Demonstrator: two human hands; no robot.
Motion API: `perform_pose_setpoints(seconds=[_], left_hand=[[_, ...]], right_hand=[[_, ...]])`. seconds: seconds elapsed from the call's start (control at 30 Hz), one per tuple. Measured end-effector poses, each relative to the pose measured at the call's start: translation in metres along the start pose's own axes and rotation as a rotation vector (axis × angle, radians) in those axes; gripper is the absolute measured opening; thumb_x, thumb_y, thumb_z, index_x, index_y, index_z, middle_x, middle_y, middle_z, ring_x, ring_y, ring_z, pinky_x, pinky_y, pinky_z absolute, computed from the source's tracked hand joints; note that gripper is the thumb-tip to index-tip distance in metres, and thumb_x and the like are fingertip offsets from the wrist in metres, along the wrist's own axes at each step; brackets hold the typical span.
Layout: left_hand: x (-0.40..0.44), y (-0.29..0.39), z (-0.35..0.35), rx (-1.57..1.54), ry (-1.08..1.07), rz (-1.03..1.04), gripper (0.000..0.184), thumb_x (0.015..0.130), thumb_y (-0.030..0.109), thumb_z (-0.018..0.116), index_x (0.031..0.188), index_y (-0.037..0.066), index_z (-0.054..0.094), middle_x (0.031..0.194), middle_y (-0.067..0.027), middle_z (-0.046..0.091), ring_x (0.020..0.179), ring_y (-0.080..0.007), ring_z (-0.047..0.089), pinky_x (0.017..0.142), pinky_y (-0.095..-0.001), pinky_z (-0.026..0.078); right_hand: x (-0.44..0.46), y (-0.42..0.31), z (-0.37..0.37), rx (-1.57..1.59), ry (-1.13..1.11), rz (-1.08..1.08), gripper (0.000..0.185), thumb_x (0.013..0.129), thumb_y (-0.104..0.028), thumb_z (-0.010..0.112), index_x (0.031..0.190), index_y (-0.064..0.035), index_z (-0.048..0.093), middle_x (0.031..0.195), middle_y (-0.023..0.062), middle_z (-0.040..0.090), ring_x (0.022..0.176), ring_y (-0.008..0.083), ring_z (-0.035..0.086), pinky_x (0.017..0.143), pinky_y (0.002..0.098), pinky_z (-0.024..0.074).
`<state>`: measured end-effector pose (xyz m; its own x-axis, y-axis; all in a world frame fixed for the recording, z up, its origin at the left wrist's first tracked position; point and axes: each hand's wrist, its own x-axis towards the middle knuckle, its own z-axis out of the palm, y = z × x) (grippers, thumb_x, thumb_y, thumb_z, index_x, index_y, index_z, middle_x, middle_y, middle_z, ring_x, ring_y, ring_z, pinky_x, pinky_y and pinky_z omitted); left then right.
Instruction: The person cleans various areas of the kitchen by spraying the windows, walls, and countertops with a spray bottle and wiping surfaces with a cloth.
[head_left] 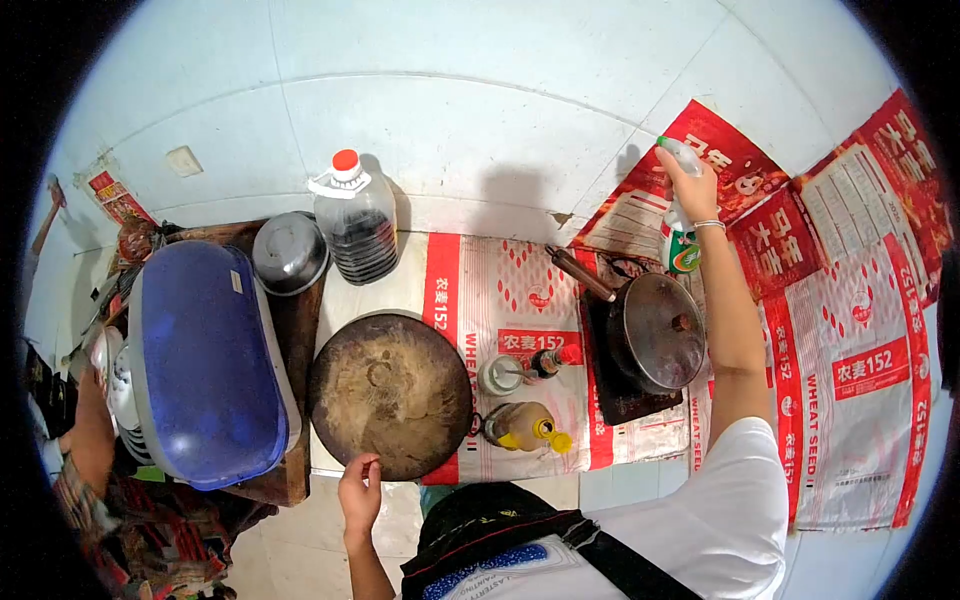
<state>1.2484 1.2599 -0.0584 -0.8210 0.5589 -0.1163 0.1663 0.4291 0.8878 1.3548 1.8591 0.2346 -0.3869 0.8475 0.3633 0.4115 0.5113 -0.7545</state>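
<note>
My right hand (693, 192) is raised at the wall side, wrapped around the neck of a spray bottle (683, 252). The bottle has a green-tipped clear top and a green and white label. Just left of it, a lidded pan (663, 332) with a wooden handle sits on a dark flat cooker (615, 385). My left hand (360, 497) is low at the front edge of a round wooden cutting board (388, 395). Its fingers are loosely bent, with nothing visible in them; whether they touch the board I cannot tell.
Near the board are a glass jar (500, 375), a red-capped bottle (553, 360) and a yellow-capped bottle (528, 427). A large jug (357, 220), metal bowl (290, 253) and blue cover (205, 360) stand left. Red posters (775, 230) lean on the wall. Another person's arm (90, 430) shows far left.
</note>
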Motion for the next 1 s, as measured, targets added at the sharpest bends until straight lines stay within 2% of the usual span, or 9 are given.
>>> perform_pose_setpoints(seconds=[0.13, 0.2, 0.27, 0.37, 0.43, 0.5, 0.63, 0.73, 1.0], left_hand=[[-0.008, 0.004, -0.002, 0.055, -0.015, 0.015, 0.013, 0.091, 0.009, 0.059, 0.100, 0.001, 0.063, 0.085, -0.0077, 0.064, 0.075, -0.0142, 0.062, 0.069, -0.0278, 0.050], [-0.014, 0.011, -0.004, 0.068, -0.010, 0.001, 0.012, 0.090, 0.009, 0.059, 0.097, 0.001, 0.064, 0.089, -0.0121, 0.066, 0.076, -0.0221, 0.065, 0.069, -0.0311, 0.051], [-0.018, 0.007, -0.002, 0.033, -0.002, -0.001, 0.012, 0.090, 0.009, 0.059, 0.097, 0.002, 0.064, 0.088, -0.0121, 0.066, 0.076, -0.0224, 0.065, 0.069, -0.0314, 0.051], [-0.024, 0.009, -0.003, 0.011, 0.011, -0.012, 0.011, 0.089, 0.009, 0.059, 0.098, 0.002, 0.064, 0.088, -0.0120, 0.066, 0.076, -0.0226, 0.065, 0.069, -0.0317, 0.051], [-0.026, -0.005, -0.004, 0.078, 0.033, 0.022, 0.012, 0.089, 0.008, 0.060, 0.098, 0.002, 0.065, 0.087, -0.0114, 0.066, 0.075, -0.0218, 0.065, 0.069, -0.0316, 0.051], [-0.030, 0.008, -0.009, 0.061, 0.040, 0.037, 0.012, 0.089, 0.009, 0.059, 0.098, 0.002, 0.065, 0.086, -0.0117, 0.066, 0.074, -0.0219, 0.065, 0.068, -0.0316, 0.051], [-0.028, 0.003, -0.016, 0.035, 0.014, 0.049, 0.013, 0.089, 0.011, 0.059, 0.098, 0.002, 0.065, 0.084, -0.0126, 0.066, 0.072, -0.0225, 0.064, 0.067, -0.0314, 0.051], [-0.024, 0.000, -0.030, 0.059, 0.010, 0.073, 0.013, 0.089, 0.012, 0.060, 0.097, 0.003, 0.065, 0.084, -0.0121, 0.066, 0.072, -0.0219, 0.065, 0.067, -0.0315, 0.051], [-0.013, -0.003, -0.072, 0.064, -0.022, 0.108, 0.014, 0.088, 0.015, 0.061, 0.095, 0.005, 0.066, 0.087, -0.0116, 0.067, 0.075, -0.0245, 0.066, 0.067, -0.0333, 0.052]], right_hand=[[-0.002, -0.017, -0.015, 0.022, -0.015, -0.034, 0.037, 0.081, -0.038, 0.073, 0.081, -0.0009, 0.068, 0.062, 0.0044, 0.060, 0.047, 0.0107, 0.055, 0.046, 0.0263, 0.0447], [-0.007, -0.033, -0.020, 0.063, 0.005, -0.016, 0.038, 0.082, -0.037, 0.072, 0.085, -0.0001, 0.068, 0.065, 0.0058, 0.062, 0.048, 0.0111, 0.056, 0.045, 0.0256, 0.0443], [0.001, -0.028, -0.024, 0.141, 0.035, -0.025, 0.039, 0.083, -0.038, 0.071, 0.090, 0.0004, 0.068, 0.069, 0.0076, 0.064, 0.050, 0.0120, 0.059, 0.045, 0.0247, 0.0446], [0.006, -0.033, -0.027, -0.099, 0.082, -0.090, 0.042, 0.080, -0.041, 0.073, 0.076, -0.0003, 0.067, 0.062, 0.0070, 0.063, 0.048, 0.0126, 0.059, 0.044, 0.0267, 0.0450], [0.014, -0.033, -0.034, -0.040, 0.134, -0.060, 0.042, 0.079, -0.041, 0.073, 0.072, -0.0008, 0.065, 0.061, 0.0068, 0.062, 0.049, 0.0125, 0.059, 0.045, 0.0271, 0.0449], [0.003, -0.060, -0.041, 0.059, 0.209, -0.034, 0.042, 0.080, -0.040, 0.072, 0.068, -0.0013, 0.063, 0.058, 0.0061, 0.060, 0.048, 0.0127, 0.057, 0.046, 0.0275, 0.0445], [0.024, -0.084, -0.064, 0.318, 0.224, -0.088, 0.037, 0.081, -0.038, 0.071, 0.079, -0.0014, 0.065, 0.068, 0.0055, 0.061, 0.050, 0.0110, 0.053, 0.047, 0.0269, 0.0429], [0.037, -0.107, -0.074, 0.314, 0.314, -0.101, 0.039, 0.080, -0.040, 0.071, 0.082, -0.0017, 0.066, 0.069, 0.0055, 0.061, 0.052, 0.0113, 0.053, 0.049, 0.0272, 0.0434], [0.003, -0.226, -0.025, 0.139, 0.197, -0.233, 0.044, 0.079, -0.046, 0.072, 0.079, -0.0020, 0.067, 0.064, 0.0043, 0.061, 0.051, 0.0099, 0.055, 0.045, 0.0256, 0.0442]])
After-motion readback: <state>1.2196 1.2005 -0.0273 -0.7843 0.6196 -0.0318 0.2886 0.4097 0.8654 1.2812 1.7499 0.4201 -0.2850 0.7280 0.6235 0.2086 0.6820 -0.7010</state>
